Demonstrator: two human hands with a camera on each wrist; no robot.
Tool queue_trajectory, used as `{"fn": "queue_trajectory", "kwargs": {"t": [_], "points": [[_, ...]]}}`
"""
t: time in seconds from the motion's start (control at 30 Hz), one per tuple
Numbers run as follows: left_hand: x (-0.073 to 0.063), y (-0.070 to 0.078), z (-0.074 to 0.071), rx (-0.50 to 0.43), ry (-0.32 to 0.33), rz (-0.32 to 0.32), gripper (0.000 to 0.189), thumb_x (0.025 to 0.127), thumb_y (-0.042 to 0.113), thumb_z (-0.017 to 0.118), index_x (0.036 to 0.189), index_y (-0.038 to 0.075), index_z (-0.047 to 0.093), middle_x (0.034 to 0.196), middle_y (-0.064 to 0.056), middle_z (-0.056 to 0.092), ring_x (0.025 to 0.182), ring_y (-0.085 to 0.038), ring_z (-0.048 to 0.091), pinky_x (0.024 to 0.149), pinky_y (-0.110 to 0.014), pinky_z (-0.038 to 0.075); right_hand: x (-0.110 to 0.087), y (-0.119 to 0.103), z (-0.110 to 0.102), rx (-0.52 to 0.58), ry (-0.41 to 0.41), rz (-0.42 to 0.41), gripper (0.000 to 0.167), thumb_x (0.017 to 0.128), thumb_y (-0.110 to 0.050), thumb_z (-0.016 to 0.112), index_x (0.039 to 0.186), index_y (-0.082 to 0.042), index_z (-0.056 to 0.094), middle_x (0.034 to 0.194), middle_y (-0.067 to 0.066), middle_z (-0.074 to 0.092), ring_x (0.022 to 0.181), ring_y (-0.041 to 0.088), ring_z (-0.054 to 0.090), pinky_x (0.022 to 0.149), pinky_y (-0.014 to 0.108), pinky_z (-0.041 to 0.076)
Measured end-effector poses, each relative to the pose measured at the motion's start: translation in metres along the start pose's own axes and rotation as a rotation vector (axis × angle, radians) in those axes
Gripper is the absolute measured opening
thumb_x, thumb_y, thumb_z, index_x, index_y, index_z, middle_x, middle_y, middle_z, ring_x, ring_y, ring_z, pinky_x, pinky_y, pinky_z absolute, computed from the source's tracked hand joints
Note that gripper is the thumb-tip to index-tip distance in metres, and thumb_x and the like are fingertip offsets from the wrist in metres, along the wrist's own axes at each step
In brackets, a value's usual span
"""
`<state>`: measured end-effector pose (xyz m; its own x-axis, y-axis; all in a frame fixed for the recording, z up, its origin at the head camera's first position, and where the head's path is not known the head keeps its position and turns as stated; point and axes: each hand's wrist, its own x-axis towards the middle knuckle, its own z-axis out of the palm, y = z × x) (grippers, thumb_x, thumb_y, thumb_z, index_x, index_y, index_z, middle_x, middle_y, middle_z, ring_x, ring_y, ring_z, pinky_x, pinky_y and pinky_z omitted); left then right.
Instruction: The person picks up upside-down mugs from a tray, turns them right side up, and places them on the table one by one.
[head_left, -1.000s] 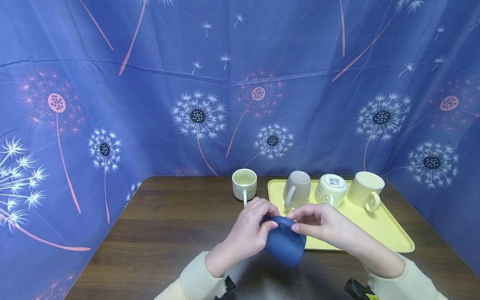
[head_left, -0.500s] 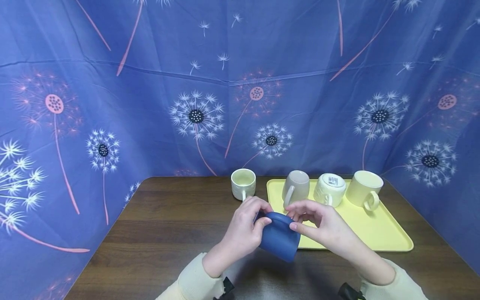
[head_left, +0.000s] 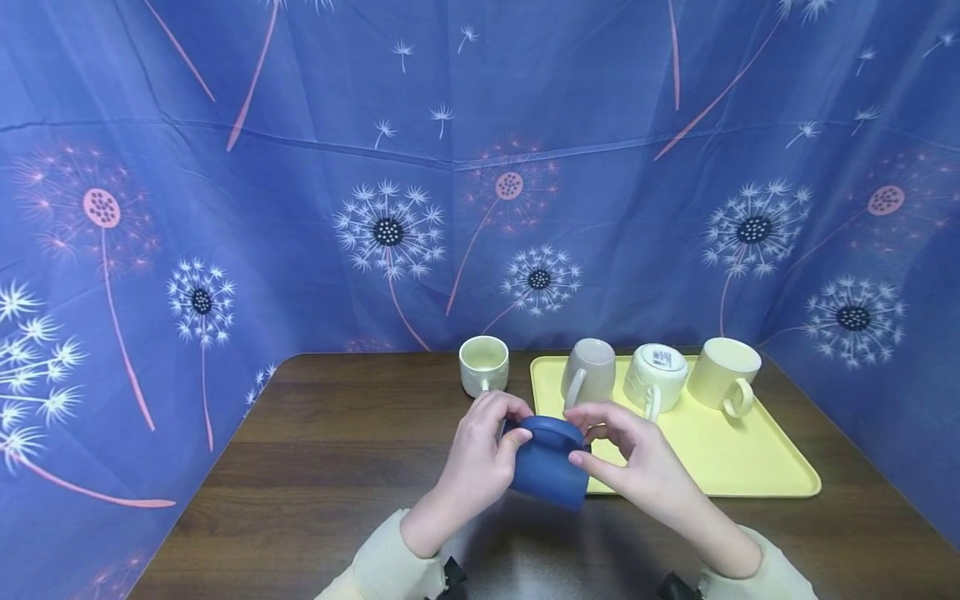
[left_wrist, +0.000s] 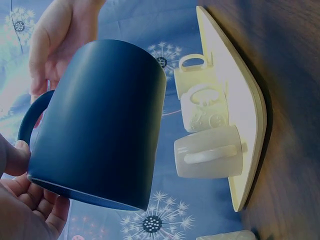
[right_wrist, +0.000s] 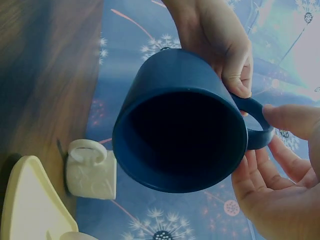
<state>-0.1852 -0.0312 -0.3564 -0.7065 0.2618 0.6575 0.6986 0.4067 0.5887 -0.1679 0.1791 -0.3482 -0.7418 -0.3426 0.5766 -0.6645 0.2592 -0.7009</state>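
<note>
Both hands hold a dark blue mug (head_left: pixel 551 471) above the table, on its side with its handle (right_wrist: pixel 260 122) up. My left hand (head_left: pixel 476 462) grips it at the base end, thumb by the handle, fingers at the bottom edge in the left wrist view. My right hand (head_left: pixel 637 454) is at the mouth end, thumb tip on the handle and fingers curled beneath it in the right wrist view. The mug's dark mouth (right_wrist: pixel 182 140) faces the right wrist camera; its inside is too dark to make out. In the left wrist view the mug's smooth side (left_wrist: pixel 102 120) shows.
A yellow tray (head_left: pixel 750 467) lies at the right. On it stand a grey mug (head_left: pixel 596 371), a white mug (head_left: pixel 652 379) and a cream mug (head_left: pixel 723 371), all upside down. Left of the tray, a small white mug (head_left: pixel 483 367) stands upright on the wooden table (head_left: pixel 337 467).
Both hands and the blue mug have shifted slightly left and up in the head view. The mug has turned a little, so its handle shows more broadly on top.
</note>
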Motion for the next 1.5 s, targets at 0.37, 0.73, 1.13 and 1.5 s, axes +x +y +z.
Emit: {"fn": "queue_trajectory", "kwargs": {"t": [0.37, 0.73, 1.13, 1.5], "points": [[-0.003, -0.002, 0.002, -0.014, 0.031, -0.042, 0.02, 0.081, 0.001, 0.07, 0.095, 0.011, 0.061, 0.091, 0.004, 0.059, 0.089, -0.009, 0.051, 0.081, -0.033, 0.048, -0.003, 0.007, 0.008, -0.184, 0.125, -0.027, 0.039, 0.071, 0.002, 0.078, 0.107, -0.006, 0.064, 0.09, -0.001, 0.067, 0.081, 0.007, 0.062, 0.08, 0.013, 0.048], [-0.007, 0.0, 0.004, -0.041, 0.0, -0.065, 0.02, 0.081, 0.002, 0.071, 0.095, 0.012, 0.06, 0.091, 0.004, 0.059, 0.09, -0.009, 0.052, 0.082, -0.029, 0.047, -0.008, 0.013, 0.005, -0.247, 0.177, -0.083, 0.037, 0.069, 0.001, 0.08, 0.102, -0.012, 0.068, 0.091, -0.005, 0.068, 0.083, 0.005, 0.061, 0.075, 0.012, 0.047], [-0.009, 0.0, 0.003, -0.076, -0.045, -0.108, 0.02, 0.082, 0.003, 0.07, 0.097, 0.012, 0.061, 0.092, 0.004, 0.059, 0.089, -0.009, 0.054, 0.083, -0.031, 0.048, -0.011, 0.008, 0.004, -0.251, 0.182, -0.095, 0.038, 0.07, 0.001, 0.079, 0.104, -0.014, 0.068, 0.089, -0.006, 0.067, 0.083, 0.004, 0.059, 0.075, 0.012, 0.045], [-0.013, -0.001, 0.003, -0.103, -0.021, -0.055, 0.02, 0.08, 0.003, 0.073, 0.094, 0.011, 0.062, 0.089, 0.005, 0.06, 0.087, -0.009, 0.055, 0.08, -0.029, 0.048, -0.008, 0.0, -0.001, -0.263, 0.141, -0.124, 0.036, 0.072, 0.001, 0.078, 0.103, -0.015, 0.068, 0.094, -0.004, 0.069, 0.087, 0.006, 0.063, 0.081, 0.012, 0.046]]}}
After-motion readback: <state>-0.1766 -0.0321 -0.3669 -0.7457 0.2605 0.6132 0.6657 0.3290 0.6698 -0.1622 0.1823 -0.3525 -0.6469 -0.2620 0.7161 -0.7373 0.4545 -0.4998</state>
